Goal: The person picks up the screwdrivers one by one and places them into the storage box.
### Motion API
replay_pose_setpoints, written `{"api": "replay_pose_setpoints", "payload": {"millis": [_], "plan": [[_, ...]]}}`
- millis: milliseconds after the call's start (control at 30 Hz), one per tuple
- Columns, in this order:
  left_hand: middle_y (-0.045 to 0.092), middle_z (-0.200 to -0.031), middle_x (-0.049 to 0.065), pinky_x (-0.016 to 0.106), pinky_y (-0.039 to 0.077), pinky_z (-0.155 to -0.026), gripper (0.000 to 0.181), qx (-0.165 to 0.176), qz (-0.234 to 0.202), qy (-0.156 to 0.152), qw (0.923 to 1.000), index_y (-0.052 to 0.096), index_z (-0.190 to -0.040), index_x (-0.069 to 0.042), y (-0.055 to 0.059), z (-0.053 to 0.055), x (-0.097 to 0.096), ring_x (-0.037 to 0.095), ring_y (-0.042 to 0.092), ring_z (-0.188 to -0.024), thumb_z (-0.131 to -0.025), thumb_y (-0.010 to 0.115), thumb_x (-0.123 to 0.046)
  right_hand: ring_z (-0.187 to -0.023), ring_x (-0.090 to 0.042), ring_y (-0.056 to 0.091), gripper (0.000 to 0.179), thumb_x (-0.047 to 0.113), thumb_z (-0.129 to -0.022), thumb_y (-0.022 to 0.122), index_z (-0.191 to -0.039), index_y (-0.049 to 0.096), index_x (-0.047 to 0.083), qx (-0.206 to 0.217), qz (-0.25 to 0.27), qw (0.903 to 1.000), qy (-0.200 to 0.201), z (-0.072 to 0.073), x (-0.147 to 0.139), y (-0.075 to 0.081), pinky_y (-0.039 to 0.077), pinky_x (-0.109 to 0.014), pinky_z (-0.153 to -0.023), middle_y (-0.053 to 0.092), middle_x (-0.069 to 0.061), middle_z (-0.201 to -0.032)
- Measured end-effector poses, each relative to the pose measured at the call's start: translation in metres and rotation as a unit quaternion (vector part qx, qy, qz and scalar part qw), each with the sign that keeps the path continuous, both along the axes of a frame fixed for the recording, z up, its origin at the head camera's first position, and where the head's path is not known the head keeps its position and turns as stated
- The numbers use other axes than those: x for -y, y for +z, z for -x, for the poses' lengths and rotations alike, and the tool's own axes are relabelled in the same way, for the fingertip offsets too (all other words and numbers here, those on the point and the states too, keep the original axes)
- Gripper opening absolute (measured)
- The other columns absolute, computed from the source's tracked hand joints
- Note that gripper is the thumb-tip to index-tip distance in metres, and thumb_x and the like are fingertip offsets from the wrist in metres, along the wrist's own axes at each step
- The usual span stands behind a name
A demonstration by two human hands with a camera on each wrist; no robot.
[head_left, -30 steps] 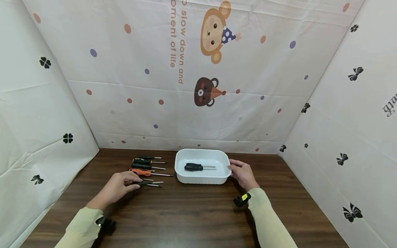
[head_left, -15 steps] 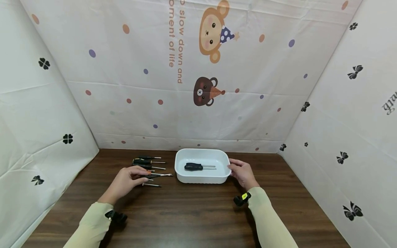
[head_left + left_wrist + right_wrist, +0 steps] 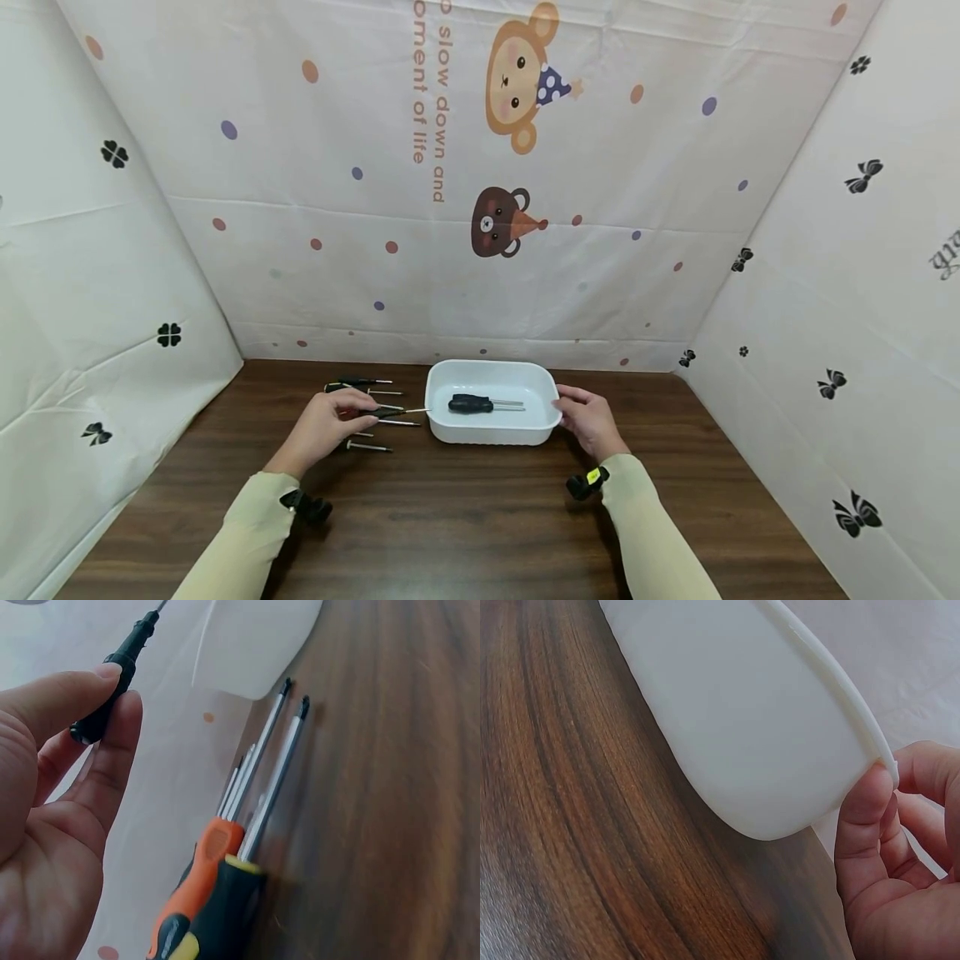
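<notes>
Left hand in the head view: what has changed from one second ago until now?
The left hand, pinching a dark screwdriver, moved right and forward, toward the white box. The right hand stayed gripping the box's rim; the two screwdrivers inside stayed as they were.

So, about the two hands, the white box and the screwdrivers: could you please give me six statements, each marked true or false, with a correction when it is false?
1. The right hand pinches the white box at its rim. True.
2. The white box is turned upside down. False: its open side faces up.
3. The left hand holds a dark-handled screwdriver. True.
4. Both hands grip the white box. False: only the right hand does.
5. An orange screwdriver lies on the table, outside the white box. True.
6. Nothing lies inside the white box. False: black screwdrivers lie in it.
</notes>
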State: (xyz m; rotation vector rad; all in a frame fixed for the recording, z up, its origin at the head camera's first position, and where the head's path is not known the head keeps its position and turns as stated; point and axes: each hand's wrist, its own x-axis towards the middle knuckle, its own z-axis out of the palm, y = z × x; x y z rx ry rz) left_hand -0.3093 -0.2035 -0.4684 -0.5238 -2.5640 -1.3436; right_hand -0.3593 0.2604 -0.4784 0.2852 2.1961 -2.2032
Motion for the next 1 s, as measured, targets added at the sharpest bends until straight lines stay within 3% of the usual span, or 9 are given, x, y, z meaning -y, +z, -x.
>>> {"api": "replay_pose_setpoints", "payload": {"millis": [167, 433, 633, 833, 1000], "plan": [[0.075, -0.113, 0.005, 0.019, 0.057, -0.081, 0.018, -0.011, -0.022, -0.017, 0.9996, 0.082, -0.104, -0.017, 0.005, 0.008, -0.012, 0.009, 0.069, -0.102, -0.087, 0.083, -0.023, -0.071, -0.013, 0.065, 0.046, 0.002, -0.092, 0.073, -0.136, 0.063, -0.003, 0.001, 0.005, 1.0, -0.001, 0.001, -0.001, 0.001, 0.057, -0.024, -0.064, 0.074, -0.016, -0.116], [0.074, -0.116, 0.001, 0.02, 0.056, -0.081, 0.022, -0.001, -0.032, -0.018, 0.9993, 0.082, -0.106, -0.017, 0.01, 0.017, -0.029, 0.022, 0.067, -0.111, -0.086, 0.084, -0.026, -0.075, -0.015, 0.067, 0.045, 0.002, -0.092, 0.071, -0.136, 0.062, -0.004, 0.0, 0.005, 1.0, 0.002, -0.001, -0.001, 0.001, 0.058, -0.024, -0.065, 0.075, -0.016, -0.113], [0.073, -0.114, 0.001, 0.023, 0.056, -0.081, 0.021, 0.015, -0.043, -0.026, 0.9986, 0.082, -0.106, -0.016, 0.013, 0.025, -0.041, 0.021, 0.068, -0.103, -0.088, 0.082, -0.028, -0.076, -0.015, 0.067, 0.045, 0.003, -0.092, 0.072, -0.136, 0.063, -0.004, -0.002, 0.002, 1.0, 0.001, -0.001, -0.001, 0.0, 0.058, -0.023, -0.065, 0.073, -0.019, -0.119], [0.074, -0.111, 0.001, 0.023, 0.056, -0.081, 0.021, 0.034, -0.062, -0.03, 0.9971, 0.082, -0.105, -0.013, 0.009, 0.036, -0.052, 0.019, 0.067, -0.103, -0.087, 0.084, -0.024, -0.076, -0.014, 0.066, 0.043, 0.005, -0.094, 0.071, -0.136, 0.064, -0.001, 0.004, -0.005, 1.0, -0.003, -0.003, -0.001, 0.002, 0.058, -0.023, -0.065, 0.071, -0.019, -0.124], [0.075, -0.111, 0.002, 0.024, 0.057, -0.08, 0.019, 0.045, -0.064, -0.031, 0.9964, 0.083, -0.103, -0.018, 0.004, 0.044, -0.058, 0.017, 0.067, -0.102, -0.086, 0.084, -0.028, -0.074, -0.013, 0.066, 0.046, 0.003, -0.093, 0.072, -0.137, 0.062, -0.003, 0.002, 0.001, 1.0, -0.001, -0.004, 0.001, 0.003, 0.057, -0.022, -0.064, 0.073, -0.018, -0.12]]}}
